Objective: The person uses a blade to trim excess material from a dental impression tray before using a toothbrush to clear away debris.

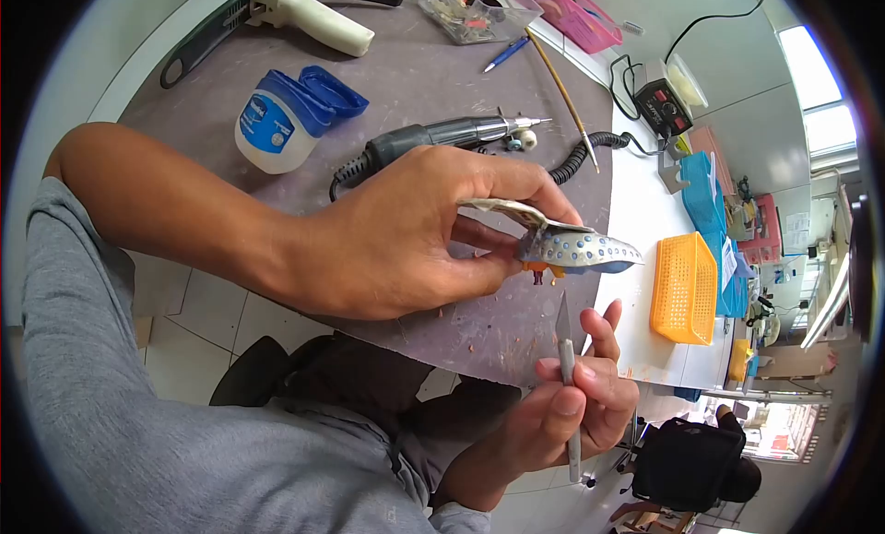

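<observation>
Held between the thumb and fingers of my left hand (406, 230) is a silver dental impression tray (590, 249) with rows of holes. Blue material shows through the holes and along its lower edge. Small orange and dark red bits (540, 272) stick out beneath the tray, close to my left thumb. My right hand (581, 396) grips a craft knife (566, 359) by its metal handle. Its pointed blade is directed at the tray's underside, with a gap between them. The inside of the tray is hidden from this side.
A black rotary handpiece (433, 136) with a coiled cord lies beyond my left hand, near an open blue-lidded jar (277, 119). A brush (564, 100), a blue pen (507, 54) and a clear box (479, 13) sit farther off. A yellow basket (684, 290) stands right. Someone sits in the background.
</observation>
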`<state>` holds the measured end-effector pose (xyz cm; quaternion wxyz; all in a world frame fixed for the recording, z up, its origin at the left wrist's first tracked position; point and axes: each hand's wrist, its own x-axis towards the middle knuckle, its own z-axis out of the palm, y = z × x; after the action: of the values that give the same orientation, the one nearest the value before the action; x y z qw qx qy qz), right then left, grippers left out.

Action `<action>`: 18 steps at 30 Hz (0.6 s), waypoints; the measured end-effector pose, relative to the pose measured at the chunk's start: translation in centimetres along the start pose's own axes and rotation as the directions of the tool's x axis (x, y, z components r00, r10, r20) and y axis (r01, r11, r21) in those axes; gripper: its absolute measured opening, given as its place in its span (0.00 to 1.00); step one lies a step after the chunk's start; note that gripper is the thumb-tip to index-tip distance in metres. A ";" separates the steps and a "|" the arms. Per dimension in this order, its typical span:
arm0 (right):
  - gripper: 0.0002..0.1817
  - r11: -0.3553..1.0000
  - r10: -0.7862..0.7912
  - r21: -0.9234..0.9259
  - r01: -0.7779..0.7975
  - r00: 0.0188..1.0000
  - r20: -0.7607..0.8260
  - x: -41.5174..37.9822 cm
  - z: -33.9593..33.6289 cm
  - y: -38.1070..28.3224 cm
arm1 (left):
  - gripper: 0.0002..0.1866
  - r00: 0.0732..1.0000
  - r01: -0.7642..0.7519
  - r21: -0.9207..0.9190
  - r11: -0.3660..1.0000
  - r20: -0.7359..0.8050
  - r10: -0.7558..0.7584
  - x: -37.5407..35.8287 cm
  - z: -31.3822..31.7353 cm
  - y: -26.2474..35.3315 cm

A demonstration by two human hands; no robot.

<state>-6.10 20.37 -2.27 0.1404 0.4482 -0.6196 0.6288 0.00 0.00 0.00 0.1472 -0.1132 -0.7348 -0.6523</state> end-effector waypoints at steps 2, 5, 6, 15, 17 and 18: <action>0.15 0.994 0.012 -0.112 -0.014 1.000 -0.019 0.0 0.0 0.0 | 0.24 1.000 0.013 -0.043 0.999 -0.006 -0.013 0.0 0.2 -0.1; 0.18 0.984 -0.011 -0.177 -0.010 0.993 -0.113 -0.5 0.5 -0.7 | 0.24 0.995 0.096 -0.139 0.986 -0.009 -0.098 0.1 0.1 0.5; 0.18 0.985 -0.018 -0.174 -0.003 0.993 -0.116 -0.5 0.4 -0.5 | 0.24 0.996 0.091 -0.133 0.987 -0.009 -0.093 0.2 -0.1 0.5; 0.15 0.649 0.259 0.716 -0.259 0.959 0.113 -1.9 -0.3 -4.8 | 0.25 0.984 0.176 -0.160 0.971 0.018 -0.175 0.2 -0.1 0.5; 0.11 0.434 0.258 0.823 -0.367 0.926 0.277 -2.2 0.5 -6.3 | 0.25 0.976 0.217 -0.118 0.969 0.019 -0.216 0.3 -0.1 0.5; 0.08 0.185 0.210 0.856 -0.483 0.870 0.445 -2.4 0.8 -6.9 | 0.25 0.976 0.214 -0.119 0.970 0.003 -0.216 0.2 -0.1 0.5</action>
<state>0.64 21.89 0.32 -0.3743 0.3558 -0.2148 0.8289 -0.05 -0.03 0.55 0.0723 -0.0383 -0.7021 -0.7074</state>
